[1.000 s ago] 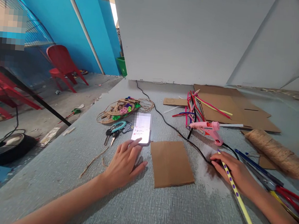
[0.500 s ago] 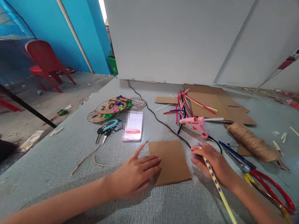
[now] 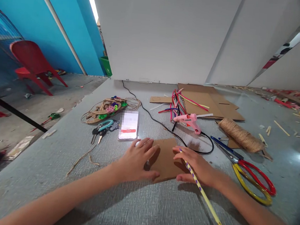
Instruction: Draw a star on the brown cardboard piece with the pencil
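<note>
bare left hand and bare right hand, slim bare forearms

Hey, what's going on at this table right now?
A person has both hands on a small cardboard piece on a grey table. The left hand lies flat on its left edge; the right hand rests on its right side while gripping a yellow dotted pencil. A lit phone, keys, a pink glue gun, twine and scissors lie around it.

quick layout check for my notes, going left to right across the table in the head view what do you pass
keys → phone → cardboard piece → right hand holding a pencil → scissors
</note>
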Demonstrator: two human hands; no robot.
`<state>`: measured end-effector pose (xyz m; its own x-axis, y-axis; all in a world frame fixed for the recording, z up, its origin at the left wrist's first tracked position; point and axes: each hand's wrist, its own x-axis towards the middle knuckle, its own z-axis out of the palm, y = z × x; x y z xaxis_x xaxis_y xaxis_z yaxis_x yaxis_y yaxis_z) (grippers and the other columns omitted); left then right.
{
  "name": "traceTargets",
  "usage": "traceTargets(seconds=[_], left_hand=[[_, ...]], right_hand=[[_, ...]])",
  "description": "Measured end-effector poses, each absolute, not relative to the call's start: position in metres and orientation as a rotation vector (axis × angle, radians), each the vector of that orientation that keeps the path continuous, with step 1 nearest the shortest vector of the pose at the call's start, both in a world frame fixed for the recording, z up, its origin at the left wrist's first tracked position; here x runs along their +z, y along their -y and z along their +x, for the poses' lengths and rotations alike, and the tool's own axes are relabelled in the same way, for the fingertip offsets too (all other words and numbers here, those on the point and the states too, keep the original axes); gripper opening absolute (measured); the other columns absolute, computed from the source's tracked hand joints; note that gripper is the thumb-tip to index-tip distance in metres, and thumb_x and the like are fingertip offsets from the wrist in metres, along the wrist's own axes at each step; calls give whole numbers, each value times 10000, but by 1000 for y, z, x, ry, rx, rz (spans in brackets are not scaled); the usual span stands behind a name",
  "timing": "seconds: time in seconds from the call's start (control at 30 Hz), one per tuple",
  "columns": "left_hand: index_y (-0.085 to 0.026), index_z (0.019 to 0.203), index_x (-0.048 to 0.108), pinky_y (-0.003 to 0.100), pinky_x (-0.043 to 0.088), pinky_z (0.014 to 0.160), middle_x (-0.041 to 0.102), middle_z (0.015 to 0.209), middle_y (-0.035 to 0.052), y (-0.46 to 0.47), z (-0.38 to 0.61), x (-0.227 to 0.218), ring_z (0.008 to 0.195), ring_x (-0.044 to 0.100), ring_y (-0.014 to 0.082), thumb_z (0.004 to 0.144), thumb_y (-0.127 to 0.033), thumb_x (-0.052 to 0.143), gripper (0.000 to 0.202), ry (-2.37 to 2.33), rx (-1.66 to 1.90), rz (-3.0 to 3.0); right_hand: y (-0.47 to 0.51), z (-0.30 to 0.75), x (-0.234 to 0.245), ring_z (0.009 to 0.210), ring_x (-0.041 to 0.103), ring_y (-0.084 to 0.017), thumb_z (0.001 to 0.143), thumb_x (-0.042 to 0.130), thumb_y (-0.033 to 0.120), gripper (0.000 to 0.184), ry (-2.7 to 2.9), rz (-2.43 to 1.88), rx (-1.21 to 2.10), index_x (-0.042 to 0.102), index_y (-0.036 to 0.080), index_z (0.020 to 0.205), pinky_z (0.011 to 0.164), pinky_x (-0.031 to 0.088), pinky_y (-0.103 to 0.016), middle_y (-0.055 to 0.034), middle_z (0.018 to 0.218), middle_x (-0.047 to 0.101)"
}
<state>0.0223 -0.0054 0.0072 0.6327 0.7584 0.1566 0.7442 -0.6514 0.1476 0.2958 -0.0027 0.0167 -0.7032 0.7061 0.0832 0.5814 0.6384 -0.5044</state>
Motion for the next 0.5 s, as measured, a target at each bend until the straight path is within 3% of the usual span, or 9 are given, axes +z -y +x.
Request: traceTargets(seconds=[0.13,0.2,0.3,0.43,0.5], left_hand=[[-194,1439,263,641,203,1036,397,1405,198,0,32,8,1334,281,406,649,-657,650,994,-1259,296,2705],[-203,1426,282,673,204,1011,447,1341,200,-3,34,7,1301,316,427,581,-657,703,1047,-1250,342,2662],[-197,1398,301,664,287,968,486,1213,180,-6,37,8,1187,420,421,456,-662,769,1151,-1281,432,2617],[-197,1431,78,565,370,975,347,1283,190,-3,32,19,1218,376,358,600,-529,767,1129,-1332,700,2550],[-230,1419,59,564,333,1016,288,1327,180,-3,24,30,1257,334,343,668,-483,738,1043,-1261,1064,2452]], right_hand=[[6,293,11,1121,555,-233,816,596,369,241,2255,-1308,619,468,213,949,869,482,-374,-137,1251,536],[8,293,8,899,603,-204,788,613,327,224,2179,-1423,563,438,211,864,738,487,-339,-91,1032,604],[11,292,8,638,505,-138,751,635,323,252,2205,-1447,628,407,215,758,600,428,-279,14,737,535],[14,285,32,600,473,-121,766,607,318,305,1879,-1277,758,317,232,727,545,415,-251,30,721,492],[12,286,52,728,551,-139,784,597,314,296,1704,-1093,648,316,235,735,620,462,-273,-12,892,553]])
